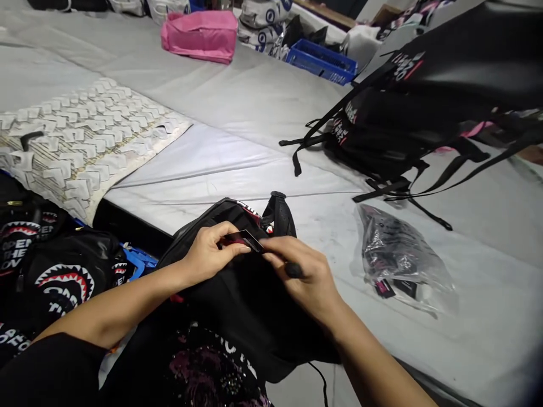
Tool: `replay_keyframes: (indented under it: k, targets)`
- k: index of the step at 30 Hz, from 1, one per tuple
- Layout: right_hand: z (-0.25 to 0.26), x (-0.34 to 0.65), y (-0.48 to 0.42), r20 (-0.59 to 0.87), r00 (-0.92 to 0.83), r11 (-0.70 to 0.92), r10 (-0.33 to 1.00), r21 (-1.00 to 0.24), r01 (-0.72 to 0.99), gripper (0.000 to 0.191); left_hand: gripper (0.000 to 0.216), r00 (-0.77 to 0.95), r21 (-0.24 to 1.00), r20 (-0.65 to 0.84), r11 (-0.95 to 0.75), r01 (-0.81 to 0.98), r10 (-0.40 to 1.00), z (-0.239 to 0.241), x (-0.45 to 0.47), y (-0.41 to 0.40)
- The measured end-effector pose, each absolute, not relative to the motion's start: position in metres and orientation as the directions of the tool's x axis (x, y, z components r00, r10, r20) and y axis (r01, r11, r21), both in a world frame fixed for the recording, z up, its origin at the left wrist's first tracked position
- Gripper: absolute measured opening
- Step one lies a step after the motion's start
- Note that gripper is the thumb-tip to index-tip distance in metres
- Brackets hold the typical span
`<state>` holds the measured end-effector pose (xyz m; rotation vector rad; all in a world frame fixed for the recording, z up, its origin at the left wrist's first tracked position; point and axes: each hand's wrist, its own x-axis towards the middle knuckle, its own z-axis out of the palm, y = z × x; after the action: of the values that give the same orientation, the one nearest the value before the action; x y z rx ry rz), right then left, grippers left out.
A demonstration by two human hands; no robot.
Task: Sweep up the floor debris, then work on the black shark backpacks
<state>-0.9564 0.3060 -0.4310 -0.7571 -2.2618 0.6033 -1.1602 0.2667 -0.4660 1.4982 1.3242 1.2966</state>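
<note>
My left hand (212,251) pinches a small dark tag card (251,242) between thumb and fingers. At the card's other end is my right hand (303,271), its fingertips close to the edge. A black rounded handle end (293,270) pokes out of my right fist; the rest of that tool is hidden, so its kind cannot be told. Below both hands a black backpack (254,311) rests against my lap and the table edge, with its padded strap (280,213) upright behind the card.
Black backpacks (424,102) are heaped at the right, straps trailing. A clear plastic bag (403,257) of tags lies before them. Shark-mouth bags (63,277) are piled at left, near a sheet of white pieces (85,135). Farther back are a pink bag (199,35) and blue crate (322,61).
</note>
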Motion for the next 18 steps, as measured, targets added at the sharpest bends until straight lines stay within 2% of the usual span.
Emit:
replay_keyframes:
  k: [2,4,6,7,8,10,13,15,18]
  targets:
    - [-0.431,-0.960,0.310,0.394,-0.679,0.760,0.619,-0.520,0.391,0.018,0.015,-0.037,0.895,0.331,-0.301,0.331,0.943,-0.472,-1.166,0.265]
    - [-0.432,-0.961,0.320,0.382,-0.662,0.755,0.645,-0.454,0.473,0.021,0.012,-0.013,0.782,0.475,-0.415,0.465,0.880,-0.477,-1.174,0.265]
    - [-0.432,-0.962,0.333,0.389,-0.579,0.697,0.717,-0.413,0.587,0.022,0.033,-0.029,0.643,0.577,-0.431,0.633,0.816,-0.485,-1.186,0.265]
    - [-0.431,-0.962,0.339,0.366,-0.538,0.650,0.759,-0.406,0.642,0.023,0.046,-0.057,0.590,0.589,-0.382,0.711,0.806,-0.490,-1.192,0.265]
    - [-0.431,-0.963,0.346,0.312,-0.515,0.602,0.798,-0.407,0.687,0.023,0.057,-0.094,0.562,0.568,-0.302,0.770,0.818,-0.495,-1.199,0.265]
    - [-0.430,-0.969,0.354,0.131,-0.519,0.527,0.845,-0.379,0.761,0.026,0.074,-0.152,0.567,0.424,-0.131,0.813,0.893,-0.506,-1.211,0.265]
    - [-0.434,-0.988,0.356,-0.150,-0.578,0.541,0.802,-0.227,0.810,0.029,0.083,-0.144,0.607,0.182,0.004,0.794,0.973,-0.522,-1.219,0.264]
    - [-0.439,-1.002,0.355,-0.267,-0.606,0.600,0.749,-0.114,0.792,0.029,0.078,-0.138,0.620,0.170,0.003,0.785,0.976,-0.530,-1.220,0.264]
    - [-0.448,-1.019,0.356,-0.367,-0.650,0.677,0.666,-0.069,0.733,0.030,0.073,-0.120,0.617,0.245,-0.059,0.785,0.962,-0.536,-1.218,0.265]
